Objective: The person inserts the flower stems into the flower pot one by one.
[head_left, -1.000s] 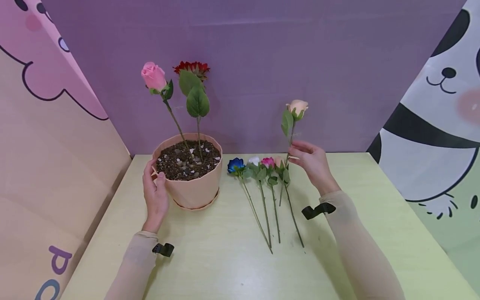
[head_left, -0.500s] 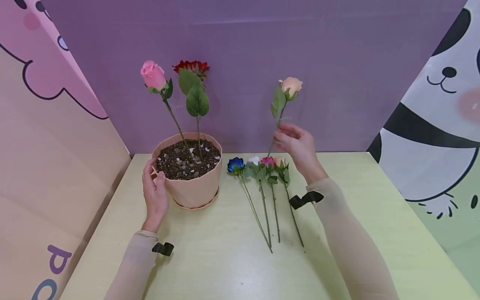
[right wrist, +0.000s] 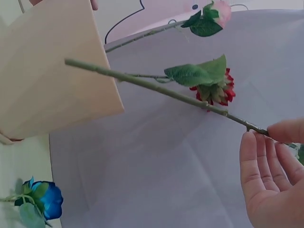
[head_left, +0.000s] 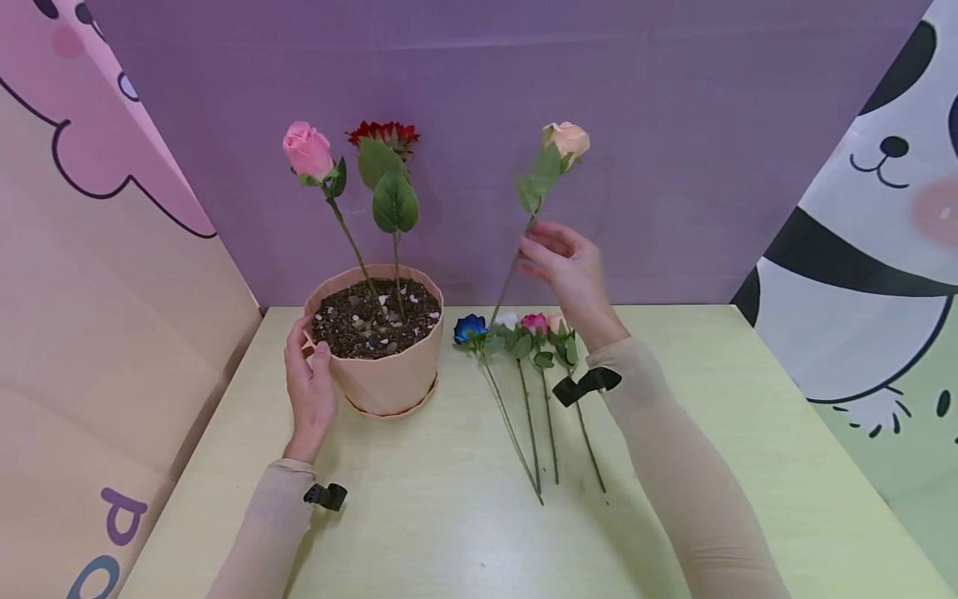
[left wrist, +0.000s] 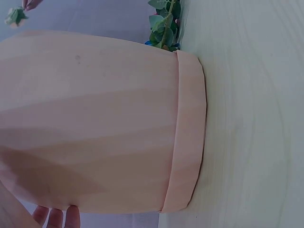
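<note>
My left hand (head_left: 310,403) holds the side of a pink flower pot (head_left: 389,387), close to its rim. In the left wrist view its fingertips (left wrist: 55,217) lie along the pot's edge. A pale peach artificial rose (head_left: 567,141) is pinched by the stem between thumb and fingers of my right hand (head_left: 565,270), raised above the table right of the pot. Its bare stem slants down and left, the lower end pointing toward the pot. Standing in the soil (head_left: 352,324) are a pink rose (head_left: 308,151) and a red flower (head_left: 383,137) with large green leaves.
On the pale table (head_left: 419,532) right of the pot lie several stemmed flowers: a blue one (head_left: 470,328), a white one (head_left: 507,319), a magenta one (head_left: 535,323) and a peach one. A purple backdrop (head_left: 479,166) stands behind the table.
My right hand has carried the peach rose up and left, clear of the lying flowers, and its stem now tilts toward the pot. The left hand and pot stay in place.
</note>
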Demonstrator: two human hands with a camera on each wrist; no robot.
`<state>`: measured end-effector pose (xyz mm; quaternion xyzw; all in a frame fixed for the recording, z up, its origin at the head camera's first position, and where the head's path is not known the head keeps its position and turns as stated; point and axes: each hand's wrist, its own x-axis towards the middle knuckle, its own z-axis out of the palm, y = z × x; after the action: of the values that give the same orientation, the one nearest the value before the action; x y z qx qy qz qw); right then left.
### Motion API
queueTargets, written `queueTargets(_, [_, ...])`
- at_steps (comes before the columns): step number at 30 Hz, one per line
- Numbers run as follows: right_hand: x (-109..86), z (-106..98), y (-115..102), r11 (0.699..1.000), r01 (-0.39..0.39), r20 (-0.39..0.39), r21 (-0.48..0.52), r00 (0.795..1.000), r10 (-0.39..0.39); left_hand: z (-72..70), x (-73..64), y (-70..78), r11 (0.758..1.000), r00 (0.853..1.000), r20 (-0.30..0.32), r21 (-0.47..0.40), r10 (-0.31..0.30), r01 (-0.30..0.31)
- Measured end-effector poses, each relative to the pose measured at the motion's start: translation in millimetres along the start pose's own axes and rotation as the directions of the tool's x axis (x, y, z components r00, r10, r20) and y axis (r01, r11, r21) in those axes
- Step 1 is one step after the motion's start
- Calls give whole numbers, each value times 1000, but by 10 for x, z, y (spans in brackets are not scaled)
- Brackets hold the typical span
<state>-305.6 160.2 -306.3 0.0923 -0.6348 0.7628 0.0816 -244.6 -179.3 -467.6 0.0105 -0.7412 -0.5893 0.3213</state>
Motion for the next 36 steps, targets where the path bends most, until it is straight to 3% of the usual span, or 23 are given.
queueTargets(11, [6,297,-42,993,94,-26,67,995,-93,-10,-2,0,1000,1000,-2,3,-4,4])
queueTargets(21, [37,596,-44,979,191,-22,65,981,-190,-15,4,-4,1000,1000,3,15,-4,4])
queueTargets(36, [44,956,197,939,324,59,-117,946,-319,-5,5,1,1000,1000,5,0,-20,20])
